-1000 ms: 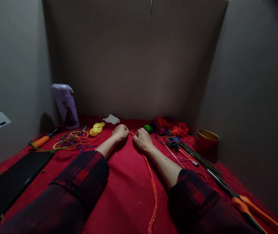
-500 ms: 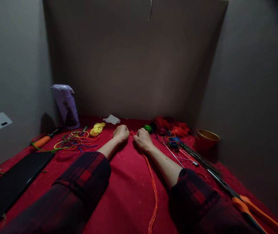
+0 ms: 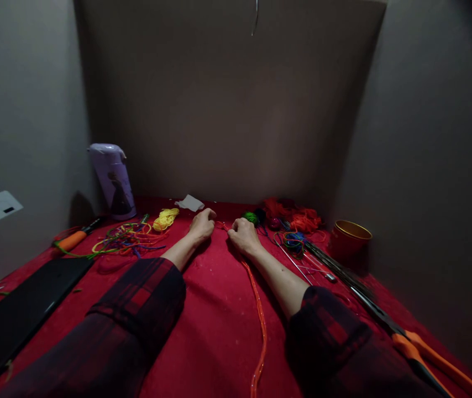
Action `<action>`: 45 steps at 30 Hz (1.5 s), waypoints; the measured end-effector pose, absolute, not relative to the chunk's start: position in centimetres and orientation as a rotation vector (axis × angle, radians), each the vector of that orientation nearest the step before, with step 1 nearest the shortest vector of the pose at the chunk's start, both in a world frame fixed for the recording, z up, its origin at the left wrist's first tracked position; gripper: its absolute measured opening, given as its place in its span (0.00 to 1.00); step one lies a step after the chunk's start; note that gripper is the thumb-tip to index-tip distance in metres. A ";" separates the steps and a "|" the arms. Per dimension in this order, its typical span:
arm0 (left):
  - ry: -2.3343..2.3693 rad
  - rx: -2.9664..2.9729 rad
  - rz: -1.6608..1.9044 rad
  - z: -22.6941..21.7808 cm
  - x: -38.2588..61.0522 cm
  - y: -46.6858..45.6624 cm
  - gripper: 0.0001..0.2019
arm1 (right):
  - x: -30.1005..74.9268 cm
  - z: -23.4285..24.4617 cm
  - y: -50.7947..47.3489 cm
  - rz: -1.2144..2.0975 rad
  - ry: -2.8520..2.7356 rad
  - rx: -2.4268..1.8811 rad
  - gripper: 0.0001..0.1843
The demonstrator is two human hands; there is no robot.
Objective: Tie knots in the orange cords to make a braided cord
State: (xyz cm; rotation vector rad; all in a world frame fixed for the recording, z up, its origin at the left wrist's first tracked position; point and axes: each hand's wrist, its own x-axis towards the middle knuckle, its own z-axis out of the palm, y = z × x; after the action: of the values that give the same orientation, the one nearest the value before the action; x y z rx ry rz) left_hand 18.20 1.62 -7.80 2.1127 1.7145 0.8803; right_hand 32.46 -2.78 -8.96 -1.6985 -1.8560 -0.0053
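An orange-red cord (image 3: 263, 320) with pale flecks runs from the near edge of the red cloth up to my right hand (image 3: 244, 235). That hand is closed around it, fingers curled and mostly hidden from me. A short piece of the cord pokes out to the left, into the gap between my hands. My left hand (image 3: 203, 225) is just left of this piece, fingers loosened and partly stretched, with nothing visible in them. Behind my right hand lies a green ball of thread (image 3: 251, 218).
To the left are a yellow skein (image 3: 165, 219), tangled coloured cords (image 3: 124, 240), a purple flask (image 3: 114, 182) and a black slab (image 3: 32, 309). At right, red yarn (image 3: 304, 220), a red cup (image 3: 349, 240), thin rods (image 3: 294, 262) and orange-handled scissors (image 3: 410, 342).
My left hand has loosened from a fist and shifted slightly left, away from the cord's end. My right hand stays closed in nearly the same place.
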 end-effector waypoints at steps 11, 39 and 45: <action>1.595 2.159 0.854 -7.9 18.3 1.1 0.10 | 32.5 -9.2 -2.7 -0.006 -1.850 -1.666 0.07; 1.684 2.166 0.819 -7.6 18.6 1.1 0.08 | 32.6 -9.3 -2.4 -0.013 -1.859 -1.662 0.06; 1.672 2.176 0.834 -7.4 18.6 1.0 0.10 | 32.6 -9.3 -2.5 -0.012 -1.865 -1.668 0.06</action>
State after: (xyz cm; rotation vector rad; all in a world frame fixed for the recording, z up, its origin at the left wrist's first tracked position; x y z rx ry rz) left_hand 18.58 0.97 -7.42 2.1765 1.6722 0.8337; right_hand 32.63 -2.48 -9.27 -1.6676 -1.8646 -0.0124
